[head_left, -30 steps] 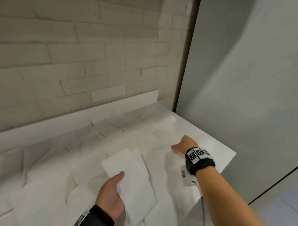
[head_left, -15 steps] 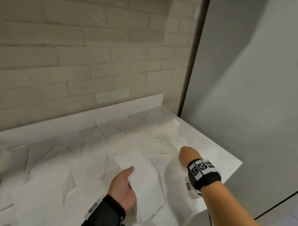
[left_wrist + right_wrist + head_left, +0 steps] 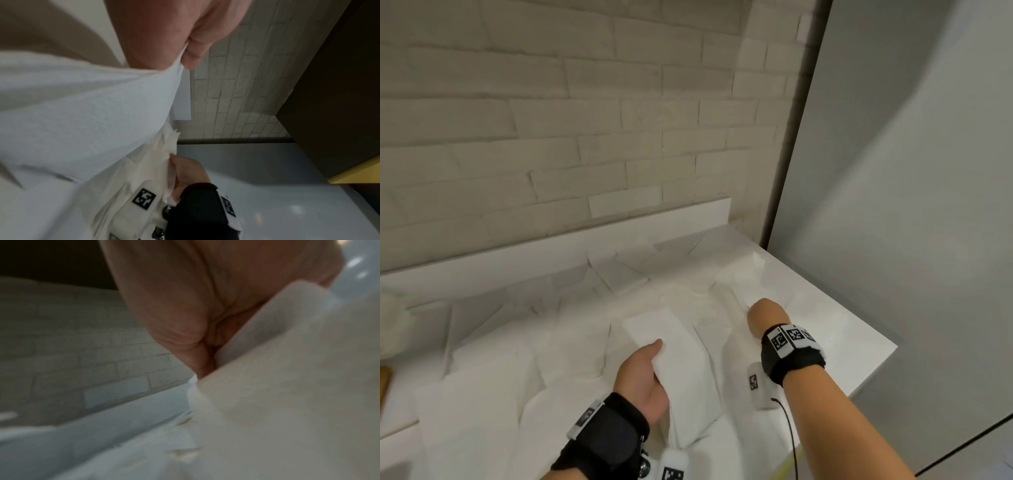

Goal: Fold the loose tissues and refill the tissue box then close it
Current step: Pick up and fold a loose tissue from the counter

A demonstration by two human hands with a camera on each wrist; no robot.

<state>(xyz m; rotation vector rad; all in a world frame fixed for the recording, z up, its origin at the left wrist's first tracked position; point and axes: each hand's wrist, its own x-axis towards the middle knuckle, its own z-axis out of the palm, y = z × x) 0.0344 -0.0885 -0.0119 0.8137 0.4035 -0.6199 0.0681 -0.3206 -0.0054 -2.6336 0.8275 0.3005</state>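
Since a second ago the right hand (image 3: 766, 317) has been drawn nearer, pinching a loose tissue (image 3: 164, 164), while a folded tissue (image 3: 681, 363) is gripped by the left hand (image 3: 643, 383) above the desk (image 3: 859, 346).

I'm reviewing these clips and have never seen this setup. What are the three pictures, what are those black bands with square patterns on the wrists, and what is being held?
No robot here: a person works bare-handed, wearing a head camera and a camera strapped to each wrist; the patterned bands belong to those wrist units. The wide picture is the head view, looking down at a white counter covered in loose tissues against a brick wall. The left hand holds a stack of folded tissues; the left wrist view shows the thumb clamping it. The right hand grips another tissue, which fills its blurred wrist view. No tissue box is in view.
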